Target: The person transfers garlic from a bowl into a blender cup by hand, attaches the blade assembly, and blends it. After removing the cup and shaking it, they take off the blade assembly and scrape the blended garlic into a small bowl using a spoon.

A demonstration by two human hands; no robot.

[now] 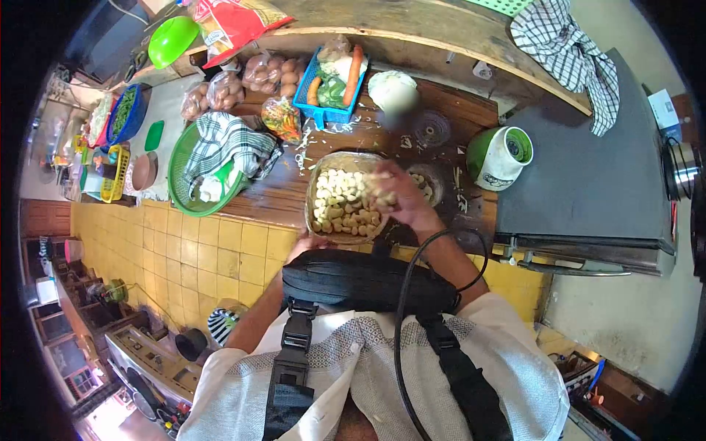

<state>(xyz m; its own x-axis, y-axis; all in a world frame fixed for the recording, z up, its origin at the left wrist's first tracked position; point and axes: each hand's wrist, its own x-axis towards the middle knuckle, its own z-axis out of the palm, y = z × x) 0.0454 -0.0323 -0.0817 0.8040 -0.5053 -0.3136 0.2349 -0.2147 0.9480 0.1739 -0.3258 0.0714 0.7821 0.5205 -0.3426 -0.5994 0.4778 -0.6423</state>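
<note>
Tabletop point(268, 192), basket point(344, 158) of pale pieces point(334, 195); left fingers point(315, 240) alongside, right fingers point(384, 180) above, grips unclear

The right forearm point(454, 257) is slanting from the near right toward the far left, bare skin showing along it. At its end the right hand point(409, 197) is lying farther away than the other, its fingers point(388, 173) bending and pointing left; how tightly they are closing is too blurred to tell. The left forearm point(259, 316) is slanting from the near left toward the far right, also bare. The left hand point(307, 244) is resting nearer and farther left, partly hidden, its fingertips pointing right.
</note>
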